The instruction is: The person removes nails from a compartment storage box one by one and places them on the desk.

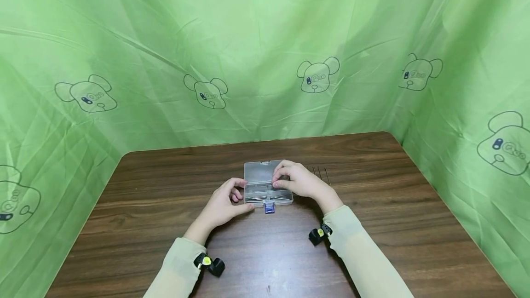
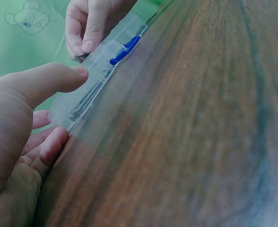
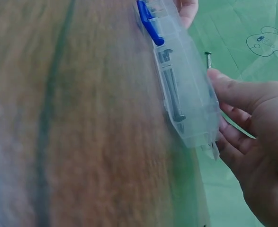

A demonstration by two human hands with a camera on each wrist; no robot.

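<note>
A small clear plastic box (image 1: 290, 202) lies on the table with its lid (image 1: 256, 170) open toward the back and a blue latch (image 1: 269, 208) at its front. Several long metal screws (image 3: 172, 87) lie in its front compartment. My left hand (image 1: 222, 203) holds the box at its left end, thumb along the front corner and fingers by the side. Over the right part of the rear compartment, my right hand (image 1: 299, 179) pinches a screw (image 3: 208, 60) between thumb and fingers, head up. Its lower end is hidden by the hand and box.
Several more thin screws (image 1: 324, 175) lie in a row on the wooden table (image 1: 364, 224), right of the box and behind my right wrist. Green cloth (image 1: 261, 59) with printed bear heads hangs around the table's back and sides.
</note>
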